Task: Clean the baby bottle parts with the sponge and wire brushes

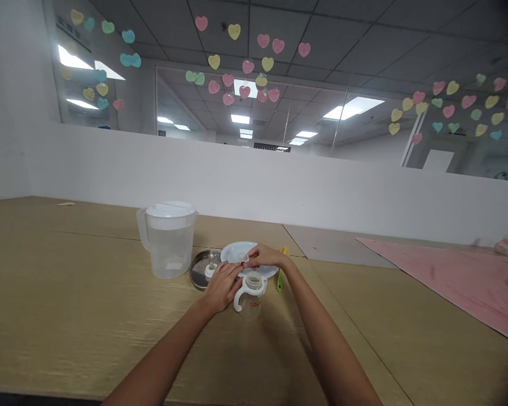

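Over the near part of a white plate, my right hand pinches a small clear piece, its exact kind unclear. The fingers of my left hand are drawn together and reach the same spot; what they grip is hidden. Just in front stands an uncapped clear baby bottle with a white handle ring and red print, beside my left hand. A nipple with a white collar rests in a round metal tray left of the plate. A yellow-and-green brush-like tool lies at the plate's right.
A lidded clear pitcher of water stands left of the tray. A pink sheet covers the table at the right. Behind rises a white partition with glass above, dotted with heart-shaped notes.
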`<action>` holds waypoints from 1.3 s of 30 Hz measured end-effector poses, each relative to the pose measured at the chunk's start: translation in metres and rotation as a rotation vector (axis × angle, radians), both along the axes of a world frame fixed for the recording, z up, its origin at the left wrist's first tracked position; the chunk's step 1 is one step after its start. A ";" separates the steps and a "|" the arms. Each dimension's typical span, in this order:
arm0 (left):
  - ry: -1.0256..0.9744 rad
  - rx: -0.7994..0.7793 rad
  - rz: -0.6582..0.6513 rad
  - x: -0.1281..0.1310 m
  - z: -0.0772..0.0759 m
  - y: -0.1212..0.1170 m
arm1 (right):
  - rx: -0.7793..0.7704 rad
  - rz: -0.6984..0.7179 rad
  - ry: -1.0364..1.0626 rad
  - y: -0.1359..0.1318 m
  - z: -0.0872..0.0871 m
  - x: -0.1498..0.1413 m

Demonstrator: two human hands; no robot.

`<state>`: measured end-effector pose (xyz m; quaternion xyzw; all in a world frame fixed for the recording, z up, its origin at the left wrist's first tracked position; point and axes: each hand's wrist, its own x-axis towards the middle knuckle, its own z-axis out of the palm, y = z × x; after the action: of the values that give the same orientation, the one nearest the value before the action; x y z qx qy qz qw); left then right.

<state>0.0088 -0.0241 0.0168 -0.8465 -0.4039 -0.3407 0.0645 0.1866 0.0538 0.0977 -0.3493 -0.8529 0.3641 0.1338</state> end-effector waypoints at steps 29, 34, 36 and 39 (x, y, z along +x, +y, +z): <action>-0.001 0.004 -0.009 -0.001 0.000 0.000 | 0.228 -0.395 -0.101 0.010 -0.009 0.005; 0.019 0.007 0.012 0.000 -0.001 0.000 | 0.342 -0.409 -0.314 0.011 -0.012 0.003; 0.021 0.009 0.020 0.000 -0.001 0.000 | 0.365 -0.432 -0.395 0.008 -0.013 0.001; 0.016 0.013 0.021 0.000 -0.001 0.000 | 0.411 -0.478 -0.494 0.003 -0.014 -0.004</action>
<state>0.0090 -0.0243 0.0163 -0.8445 -0.4098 -0.3361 0.0768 0.1829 0.0566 0.0839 -0.5810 -0.8091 0.0496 0.0728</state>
